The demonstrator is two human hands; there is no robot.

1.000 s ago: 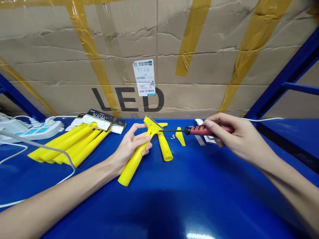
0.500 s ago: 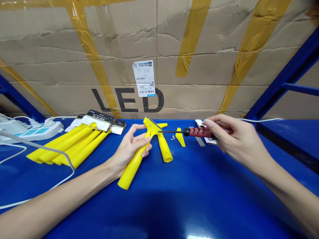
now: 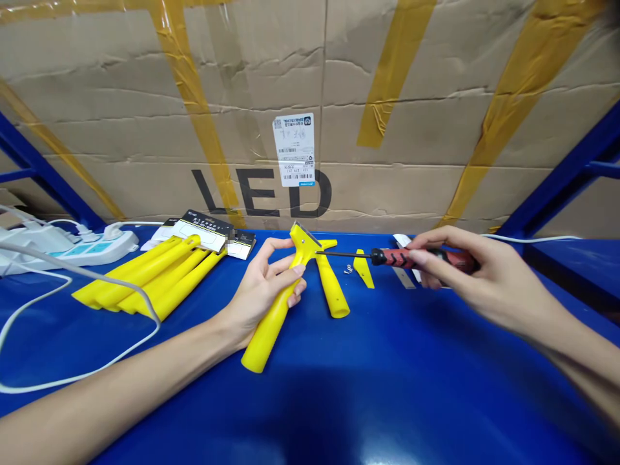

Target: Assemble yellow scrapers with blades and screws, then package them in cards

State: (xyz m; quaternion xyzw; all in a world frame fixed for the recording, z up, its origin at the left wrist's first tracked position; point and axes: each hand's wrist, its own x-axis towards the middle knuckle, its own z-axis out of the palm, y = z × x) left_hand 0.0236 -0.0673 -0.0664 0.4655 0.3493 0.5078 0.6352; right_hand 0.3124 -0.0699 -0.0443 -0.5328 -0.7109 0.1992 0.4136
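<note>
My left hand (image 3: 271,281) is closed around the handle of a yellow scraper (image 3: 271,329), holding it tilted with its metal-edged head up. In my right hand (image 3: 455,261) is a red and black screwdriver (image 3: 397,258), held level. Its thin tip meets the right side of the scraper head, near a screw. Behind the held scraper, a second yellow scraper handle (image 3: 332,284) lies on the blue surface. Small screws (image 3: 347,269), a yellow cover plate (image 3: 363,268) and a flat metal blade (image 3: 403,278) lie to its right. My right hand partly hides a white paper behind it.
Several yellow scraper handles (image 3: 145,274) lie at left by black and white packaging cards (image 3: 201,229). A white power strip (image 3: 111,243) and a looping cable (image 3: 121,352) are farther left. A large cardboard box (image 3: 411,168) stands behind the blue table (image 3: 387,387), between blue frame posts.
The whole view has shifted, so everything appears farther right. My right hand has turned slightly on the screwdriver handle. The tip stays at the scraper head, and both grips are kept.
</note>
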